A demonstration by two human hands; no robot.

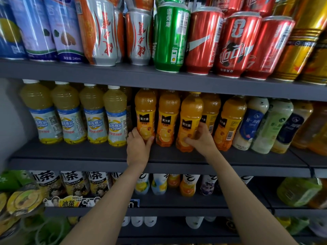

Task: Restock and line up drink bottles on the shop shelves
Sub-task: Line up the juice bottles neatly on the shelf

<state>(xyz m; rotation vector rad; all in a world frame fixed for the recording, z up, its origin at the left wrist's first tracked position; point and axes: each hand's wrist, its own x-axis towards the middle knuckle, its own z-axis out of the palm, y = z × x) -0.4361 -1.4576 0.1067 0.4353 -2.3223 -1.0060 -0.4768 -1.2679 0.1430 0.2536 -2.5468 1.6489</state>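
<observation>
I see shop, drinks aisle: grey shelves (159, 80) stacked in tiers, cans (169, 38) in brand rows above, juice bottles (168, 119) facing out, shelf-edge tag (70, 202) reading 900ml.

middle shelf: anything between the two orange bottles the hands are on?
Yes, head view: one more orange bottle stands between the left hand's bottle and the right hand's bottle, untouched.

Orange juice bottles (169, 119) upright in row, middle shelf (70, 152), black-yellow labels forward; third bottle (190, 121) slightly tilted.
</observation>
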